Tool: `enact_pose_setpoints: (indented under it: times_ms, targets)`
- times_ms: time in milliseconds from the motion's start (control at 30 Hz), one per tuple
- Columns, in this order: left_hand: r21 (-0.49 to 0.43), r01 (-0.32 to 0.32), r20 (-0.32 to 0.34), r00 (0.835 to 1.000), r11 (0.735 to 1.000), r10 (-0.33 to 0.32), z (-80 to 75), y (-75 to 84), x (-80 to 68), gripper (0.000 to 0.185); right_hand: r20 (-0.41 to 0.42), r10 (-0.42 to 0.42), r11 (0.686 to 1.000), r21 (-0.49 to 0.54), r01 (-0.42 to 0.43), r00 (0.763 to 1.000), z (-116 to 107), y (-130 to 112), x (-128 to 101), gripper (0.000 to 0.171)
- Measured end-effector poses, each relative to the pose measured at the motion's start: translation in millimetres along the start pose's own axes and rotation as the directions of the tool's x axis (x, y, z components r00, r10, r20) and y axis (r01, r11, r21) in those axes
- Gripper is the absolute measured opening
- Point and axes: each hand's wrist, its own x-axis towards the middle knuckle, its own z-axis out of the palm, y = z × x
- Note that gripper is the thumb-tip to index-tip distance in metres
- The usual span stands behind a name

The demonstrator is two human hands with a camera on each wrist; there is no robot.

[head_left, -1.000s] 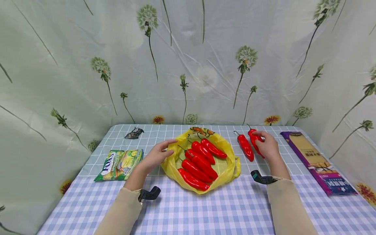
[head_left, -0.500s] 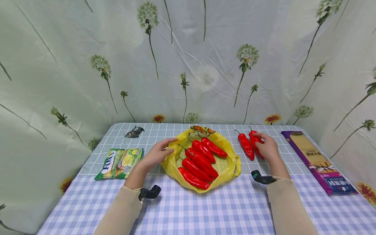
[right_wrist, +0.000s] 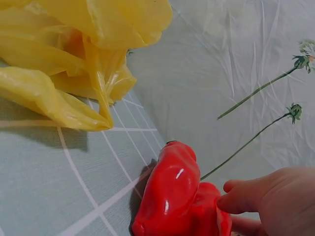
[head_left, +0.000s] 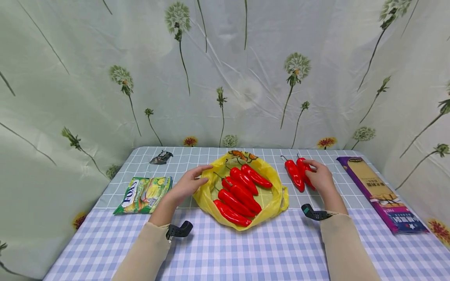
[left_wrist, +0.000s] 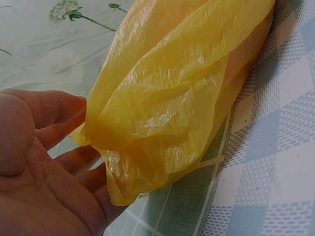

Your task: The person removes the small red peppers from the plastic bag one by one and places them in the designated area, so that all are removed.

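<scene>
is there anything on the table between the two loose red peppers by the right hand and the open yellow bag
Nothing visible. The two loose peppers lie right of the yellow bag with only bare tablecloth between; the right hand already touches them.

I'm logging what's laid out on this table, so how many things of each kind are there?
Red peppers: 7, with 5 on the yellow bag and 2 beside it by the right hand
Yellow bag: 1, its edge at the left hand
Fox's candy packet: 1
Small dark wrapper: 1
Purple pasta pack: 1
Total: 11
</scene>
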Motion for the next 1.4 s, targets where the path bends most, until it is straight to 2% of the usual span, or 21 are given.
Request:
enact_pose_setpoints:
  times_ms: [400,733,800,1000,1300,1400]
  targets:
    - [0.001,0.002,0.016,1.0,1.0,-0.002,-0.9,0.2,0.3,0.046,-0.01,-0.06,0.998,-0.036,0.059,0.998,-1.6,-14.5,-6.9,0.051]
    - [-0.002,0.016,0.016,1.0,1.0,-0.016,-0.9,2.0,0.1,0.047,-0.024,-0.194,0.98,-0.049,0.193,0.981,2.5,-48.7,-28.1,0.047]
    - [0.004,0.015,0.015,1.0,1.0,-0.015,-1.1,2.6,-0.2,0.046,-0.015,-0.248,0.967,-0.062,0.247,0.969,5.7,-54.4,-31.8,0.045]
    - [0.008,0.009,0.019,1.0,1.0,-0.009,-1.6,3.7,-0.8,0.047,0.011,-0.42,0.902,-0.103,0.418,0.908,15.9,-68.8,-42.1,0.037]
    - [0.002,0.004,0.027,1.0,1.0,-0.004,-3.0,4.3,-2.4,0.048,0.149,-0.528,0.835,-0.088,0.543,0.836,29.6,-85.4,-58.6,0.042]
    - [0.003,0.003,0.028,1.0,1.0,-0.003,-3.5,4.7,-2.8,0.048,0.192,-0.569,0.805,-0.066,0.589,0.799,34.9,-88.5,-62.2,0.045]
